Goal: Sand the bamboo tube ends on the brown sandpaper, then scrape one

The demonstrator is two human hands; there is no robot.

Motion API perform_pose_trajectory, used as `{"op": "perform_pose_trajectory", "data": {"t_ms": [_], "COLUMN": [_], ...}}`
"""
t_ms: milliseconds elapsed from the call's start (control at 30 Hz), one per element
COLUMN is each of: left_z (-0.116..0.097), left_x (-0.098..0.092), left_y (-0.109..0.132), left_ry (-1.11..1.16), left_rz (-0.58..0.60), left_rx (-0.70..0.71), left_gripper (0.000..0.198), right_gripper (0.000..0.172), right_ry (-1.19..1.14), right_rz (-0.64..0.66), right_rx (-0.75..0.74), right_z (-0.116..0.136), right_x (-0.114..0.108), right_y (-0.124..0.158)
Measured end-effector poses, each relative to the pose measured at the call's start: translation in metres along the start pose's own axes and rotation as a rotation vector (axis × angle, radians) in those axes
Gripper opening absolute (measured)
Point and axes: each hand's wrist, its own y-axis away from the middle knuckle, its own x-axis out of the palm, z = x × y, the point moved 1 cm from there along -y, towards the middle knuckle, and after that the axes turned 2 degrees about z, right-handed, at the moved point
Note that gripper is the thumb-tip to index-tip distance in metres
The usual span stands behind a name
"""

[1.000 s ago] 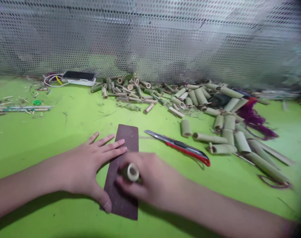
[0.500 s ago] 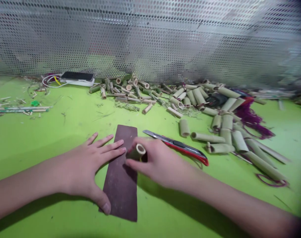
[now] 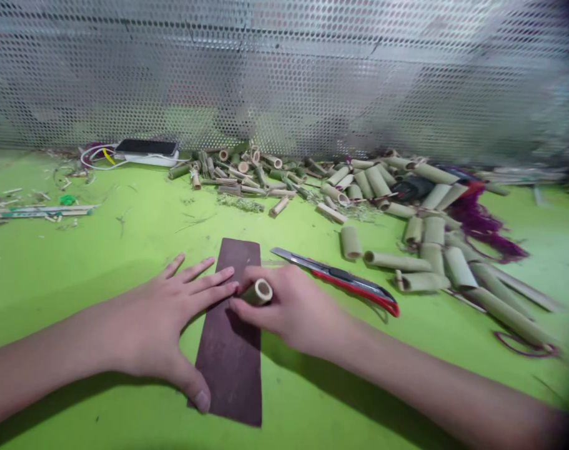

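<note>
A strip of dark brown sandpaper (image 3: 232,375) lies lengthwise on the green tabletop. My left hand (image 3: 165,325) is spread flat, its fingertips and thumb pressing the strip's left edge. Over the strip's middle, my right hand (image 3: 291,303) grips a short bamboo tube (image 3: 258,292) between thumb and fingers. The tube is tilted, its hollow end facing up and toward me; the lower end is hidden by the fingers and seems to meet the sandpaper. Just beyond my right hand rests a red and black utility knife (image 3: 343,279), its blade out and pointing left.
Cut bamboo pieces (image 3: 434,244) are heaped at the right and along the back, beside purple string (image 3: 485,225). A phone (image 3: 146,147) with a white cable lies at back left. Thin sticks (image 3: 40,212) are at far left. A perforated metal panel (image 3: 265,75) closes off the back.
My right hand has shifted slightly left and the bamboo tube has tipped lower in its grip. My left hand keeps its place on the sandpaper. The view has moved a little.
</note>
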Motion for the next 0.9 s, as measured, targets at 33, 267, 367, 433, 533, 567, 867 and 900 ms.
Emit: {"op": "perform_pose_trajectory", "data": {"t_ms": [33,267,367,433,533,567,867,900], "left_z": [-0.001,0.001,0.002,0.003,0.003,0.003,0.002,0.002], "left_x": [0.000,0.001,0.003,0.004,0.004,0.004,0.001,0.001], "left_y": [0.000,0.002,0.002,0.001,0.001,0.001,0.000,0.000], "left_ry": [0.001,-0.008,-0.002,-0.007,-0.015,-0.015,-0.001,-0.005], "left_rz": [0.008,-0.005,-0.016,-0.018,-0.021,-0.024,-0.013,-0.010], "left_rx": [-0.006,0.006,0.022,0.024,0.026,0.027,0.026,0.023], "left_gripper": [0.129,0.130,0.130,0.129,0.129,0.129,0.128,0.127], "right_gripper": [0.013,0.016,0.010,0.009,0.019,0.020,0.008,0.009], "right_ry": [-0.006,0.042,0.076,0.071,-0.006,-0.008,0.328,0.340], "right_rz": [-0.017,-0.068,-0.002,0.014,-0.031,-0.030,-0.090,-0.088], "right_rx": [-0.003,0.052,-0.037,-0.102,-0.120,-0.120,-0.219,-0.243], "right_z": [0.000,-0.002,-0.002,-0.002,-0.005,-0.005,-0.008,-0.009], "right_x": [-0.001,-0.001,0.007,0.009,0.005,0.003,-0.005,-0.006], "right_y": [-0.001,-0.004,-0.002,0.000,0.001,0.001,0.001,0.001]}}
